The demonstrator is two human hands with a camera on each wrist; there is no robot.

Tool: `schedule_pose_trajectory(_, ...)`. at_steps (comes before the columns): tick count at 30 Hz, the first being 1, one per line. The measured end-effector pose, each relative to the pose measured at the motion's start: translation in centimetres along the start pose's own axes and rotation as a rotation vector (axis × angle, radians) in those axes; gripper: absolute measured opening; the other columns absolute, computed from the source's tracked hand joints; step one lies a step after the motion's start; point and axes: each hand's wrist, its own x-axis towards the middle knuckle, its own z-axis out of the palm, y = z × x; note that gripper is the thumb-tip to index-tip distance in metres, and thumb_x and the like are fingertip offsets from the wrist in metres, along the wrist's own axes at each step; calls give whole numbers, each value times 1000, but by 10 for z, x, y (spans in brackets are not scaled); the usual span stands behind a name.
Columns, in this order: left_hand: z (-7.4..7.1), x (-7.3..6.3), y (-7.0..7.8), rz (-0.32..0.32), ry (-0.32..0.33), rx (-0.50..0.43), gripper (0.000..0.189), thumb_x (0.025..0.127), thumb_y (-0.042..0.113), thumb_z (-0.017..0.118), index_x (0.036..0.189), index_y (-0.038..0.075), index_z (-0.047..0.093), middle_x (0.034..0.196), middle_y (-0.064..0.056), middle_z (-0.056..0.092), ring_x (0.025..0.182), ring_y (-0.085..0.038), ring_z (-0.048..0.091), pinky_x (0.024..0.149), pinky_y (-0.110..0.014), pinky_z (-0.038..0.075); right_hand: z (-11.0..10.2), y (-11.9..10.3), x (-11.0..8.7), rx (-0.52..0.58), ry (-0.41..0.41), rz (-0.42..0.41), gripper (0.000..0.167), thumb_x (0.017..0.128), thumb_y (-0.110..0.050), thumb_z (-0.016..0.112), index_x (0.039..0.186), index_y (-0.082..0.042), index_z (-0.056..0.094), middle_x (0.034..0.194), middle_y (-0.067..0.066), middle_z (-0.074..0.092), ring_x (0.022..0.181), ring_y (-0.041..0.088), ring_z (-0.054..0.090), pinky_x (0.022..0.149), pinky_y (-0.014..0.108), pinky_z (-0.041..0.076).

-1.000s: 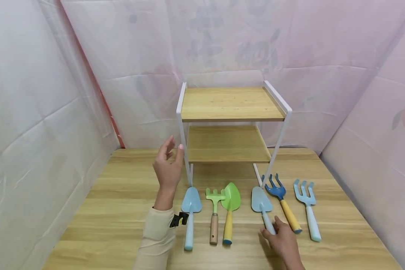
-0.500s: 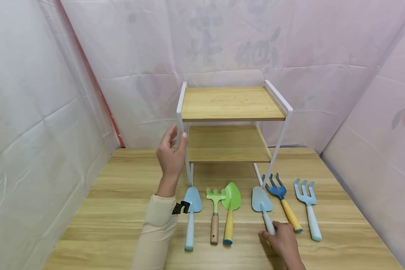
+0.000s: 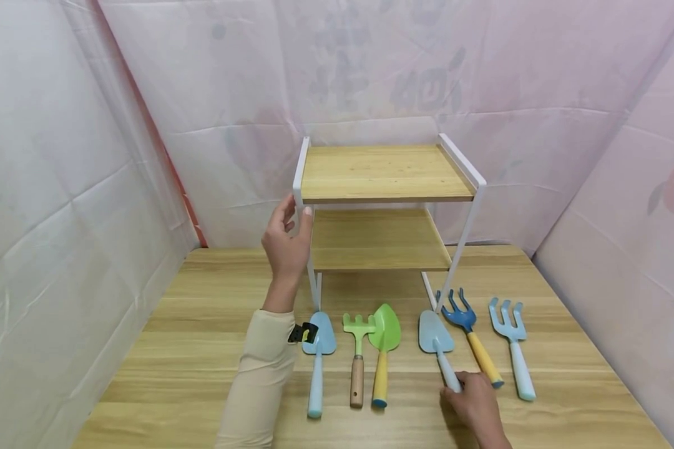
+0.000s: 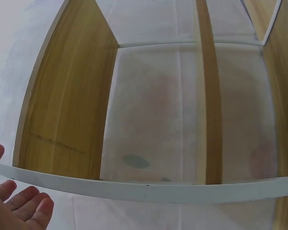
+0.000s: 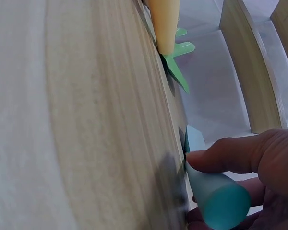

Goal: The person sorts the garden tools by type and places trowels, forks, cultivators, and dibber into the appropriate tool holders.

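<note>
My left hand (image 3: 288, 244) is raised beside the left front post of a two-tier wooden shelf (image 3: 382, 171). In the left wrist view the white post (image 4: 149, 191) passes between the thumb and the loosely bent fingers (image 4: 31, 208), with a gap visible. Low on the right, my right hand (image 3: 474, 402) pinches the handle of a light blue trowel (image 3: 435, 333), whose blade lies on the table by the shelf's right leg. The right wrist view shows the thumb (image 5: 225, 154) on one side of that handle (image 5: 221, 201) and fingers partly hidden behind it.
Left of the middle lies another light blue trowel (image 3: 316, 380). Between the trowels are a green rake (image 3: 357, 365) and a green trowel (image 3: 385, 330) with a yellow handle. To the right are a dark blue fork (image 3: 472, 333) and a light blue fork (image 3: 513, 346). Sheets (image 3: 202, 93) enclose the table.
My left hand has risen toward the top of the shelf's left post. My right hand has shifted slightly right and closed on the trowel's handle; the trowel has hardly moved.
</note>
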Motion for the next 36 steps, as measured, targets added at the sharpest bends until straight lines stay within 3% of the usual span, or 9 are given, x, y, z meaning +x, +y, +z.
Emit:
schedule_pose_trajectory(10,5,10,3,34,-1,12,35,87,21,61,115,-1,60,104,-11,63,98,-16,59,76,-36,48,-4,-5,-3,56,-9,189,41,79,-13,61,111,13,58,88,20,61,68,23,54,55,35,42)
schedule_pose_trajectory(17,7,15,7,-22,11,29,31,86,22,60,105,-1,64,100,-11,64,94,-18,60,76,-35,49,-1,-9,-5,95,129,247,47,81,-16,60,119,11,55,101,29,59,78,32,56,66,44,44)
schedule_pose_trajectory(22,8,18,9,-44,21,53,29,86,21,61,102,-3,64,100,-13,64,93,-20,61,75,-35,50,4,-11,-8,127,264,211,45,79,-12,62,117,10,56,102,31,59,82,37,57,69,49,44)
schedule_pose_trajectory(28,10,23,9,-60,18,53,29,86,21,63,101,-4,63,98,-15,64,92,-22,60,77,-35,50,7,-15,-12,163,383,164,36,77,-8,65,109,7,64,93,27,63,75,31,58,58,36,45)
schedule_pose_trajectory(36,12,25,6,-102,9,-1,24,87,19,59,101,0,61,89,-9,63,85,-17,61,74,-30,49,7,-18,-14,171,503,75,30,75,-5,72,102,7,68,82,25,65,65,27,57,50,29,42)
